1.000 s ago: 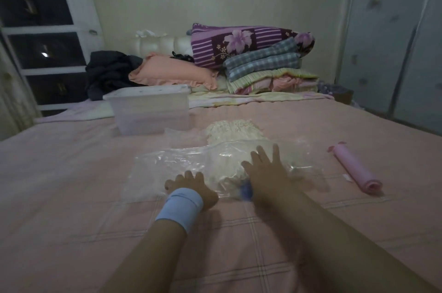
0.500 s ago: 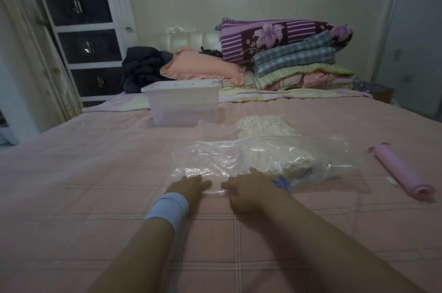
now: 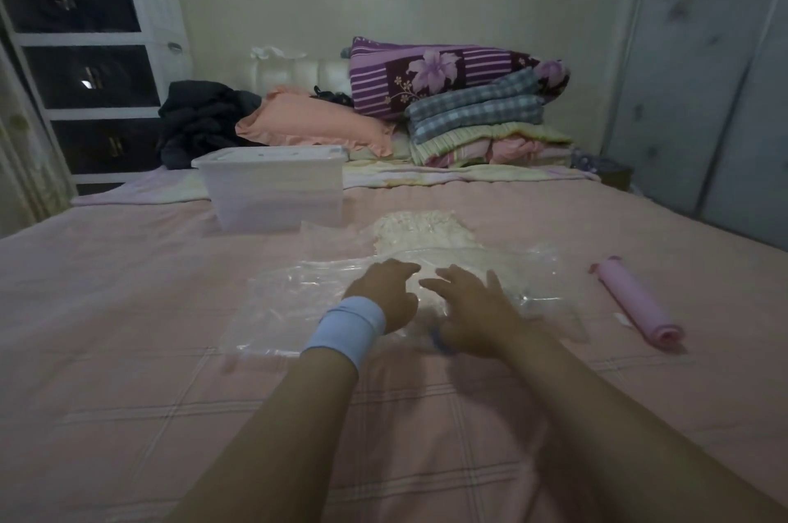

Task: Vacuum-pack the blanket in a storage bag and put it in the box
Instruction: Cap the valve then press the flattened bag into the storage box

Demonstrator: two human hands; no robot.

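Observation:
A clear plastic storage bag point(image 3: 294, 305) lies flat on the pink bed. Inside it is a folded cream blanket point(image 3: 422, 230), whose far end shows beyond the crumpled near part of the bag. My left hand point(image 3: 386, 292), with a light blue wristband, rests on top of the bag with fingers spread forward. My right hand point(image 3: 473, 311) lies beside it on the bag, fingers straight and splayed. A small blue piece point(image 3: 439, 341) shows just under my right wrist. The translucent lidded box point(image 3: 273, 190) stands behind the bag, to the left.
A pink cylindrical hand pump point(image 3: 635, 303) lies on the bed to the right. Folded quilts point(image 3: 469, 104), a peach pillow point(image 3: 315, 126) and dark clothes point(image 3: 200, 117) are stacked at the headboard. A white drawer unit point(image 3: 85, 53) stands at the left, wardrobe doors point(image 3: 716, 74) at the right.
Both hands have moved from the bag's near edge forward onto the top of the bag, fingers now spread. The view has shifted slightly.

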